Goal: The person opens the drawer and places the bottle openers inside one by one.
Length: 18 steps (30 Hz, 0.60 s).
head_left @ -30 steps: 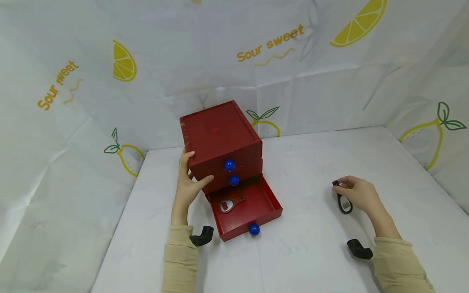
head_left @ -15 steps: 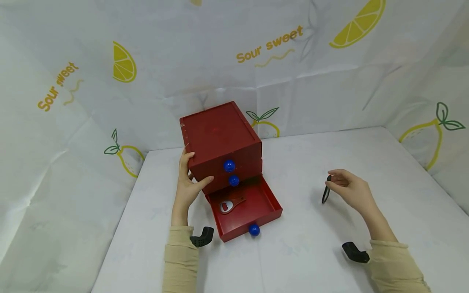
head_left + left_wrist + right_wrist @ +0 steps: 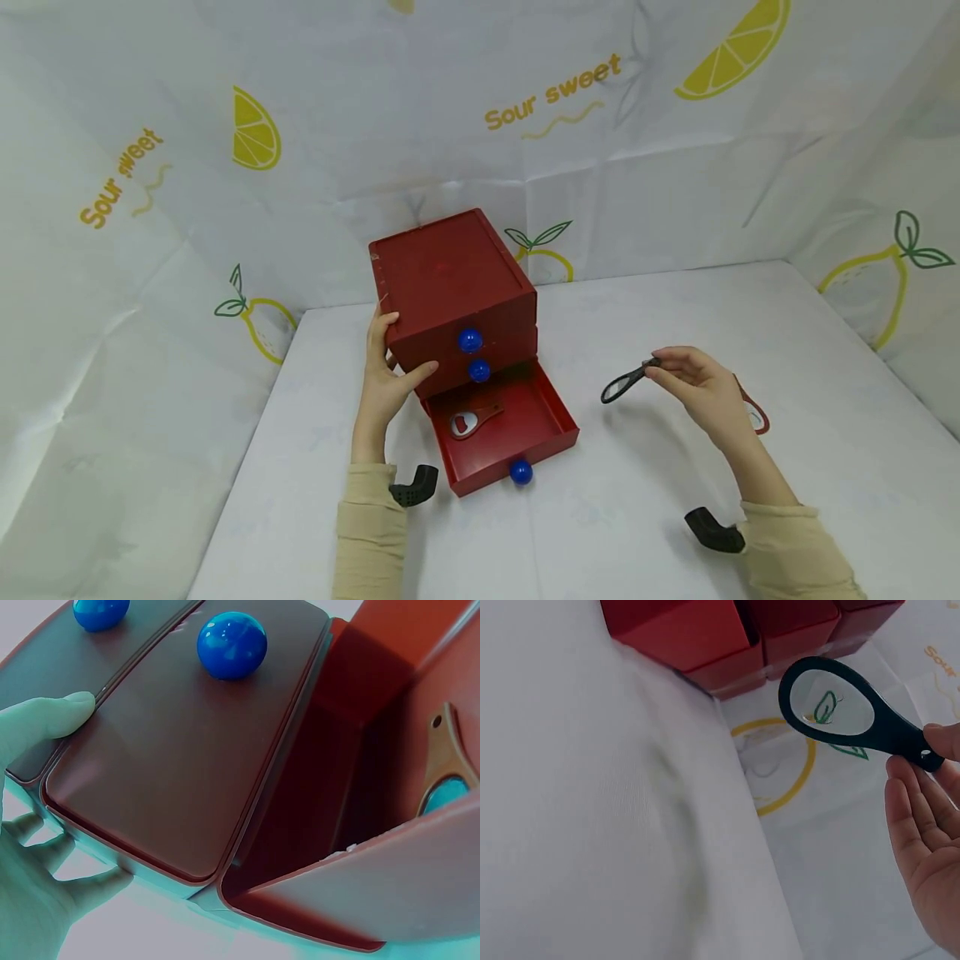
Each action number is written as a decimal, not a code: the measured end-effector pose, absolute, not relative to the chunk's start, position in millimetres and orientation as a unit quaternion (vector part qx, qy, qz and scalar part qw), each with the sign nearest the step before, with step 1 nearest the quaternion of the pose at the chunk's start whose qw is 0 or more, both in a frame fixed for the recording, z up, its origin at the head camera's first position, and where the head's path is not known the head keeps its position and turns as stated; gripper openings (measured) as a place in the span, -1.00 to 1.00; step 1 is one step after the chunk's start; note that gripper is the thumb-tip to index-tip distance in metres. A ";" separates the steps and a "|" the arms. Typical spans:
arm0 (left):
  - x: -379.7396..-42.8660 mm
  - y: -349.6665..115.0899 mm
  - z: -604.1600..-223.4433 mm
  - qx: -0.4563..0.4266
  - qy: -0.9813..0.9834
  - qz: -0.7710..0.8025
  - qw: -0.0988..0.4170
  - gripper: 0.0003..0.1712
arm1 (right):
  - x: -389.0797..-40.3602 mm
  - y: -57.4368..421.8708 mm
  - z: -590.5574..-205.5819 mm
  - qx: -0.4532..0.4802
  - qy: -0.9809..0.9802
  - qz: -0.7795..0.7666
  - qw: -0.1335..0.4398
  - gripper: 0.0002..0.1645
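Between its thumb and fingers, my right hand (image 3: 697, 387) pinches a black-framed bottle opener (image 3: 624, 386) by the narrow handle end, above the table. The right wrist view shows its oval head (image 3: 784, 705) pointing away from the hand. My left hand (image 3: 382, 392) grips the left front corner of a red drawer cabinet (image 3: 457, 275), thumb on the front and fingers along the side. The cabinet's bottom drawer (image 3: 517, 450) is pulled out. Inside it lies a red-brown bottle opener (image 3: 465, 423) with a metal head. Another red-framed opener (image 3: 761, 421) lies on the table, partly hidden behind my right hand.
Two upper drawers are closed, with blue ball knobs (image 3: 470, 340) on their fronts. The open drawer's blue knob (image 3: 521, 472) points toward me. White cloth covers the table (image 3: 600, 517). A white sheet with lemon prints (image 3: 420, 108) hangs behind and at the sides.
My right hand has lifted the black bottle opener and moved left with it, turning its head toward the cabinet. The red-framed opener has come into sight behind that hand. My left hand stays put.
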State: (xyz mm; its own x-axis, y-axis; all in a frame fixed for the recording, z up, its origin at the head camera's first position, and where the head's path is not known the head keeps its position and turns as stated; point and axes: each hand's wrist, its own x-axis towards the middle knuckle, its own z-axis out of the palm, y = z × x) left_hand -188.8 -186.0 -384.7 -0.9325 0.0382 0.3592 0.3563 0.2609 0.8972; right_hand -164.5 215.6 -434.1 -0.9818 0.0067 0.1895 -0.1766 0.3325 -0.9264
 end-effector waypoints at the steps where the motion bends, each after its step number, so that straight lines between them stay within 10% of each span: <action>1: -189.0 -185.7 -384.7 -0.126 -0.783 -0.594 0.134 -0.15 | -164.3 212.5 -433.6 0.057 -0.799 0.594 0.077 -0.63; 18: -190.6 -187.3 -387.5 -0.123 -0.777 -0.604 0.131 -0.14 | -164.1 140.6 -446.9 0.166 -0.788 0.592 0.031 -0.68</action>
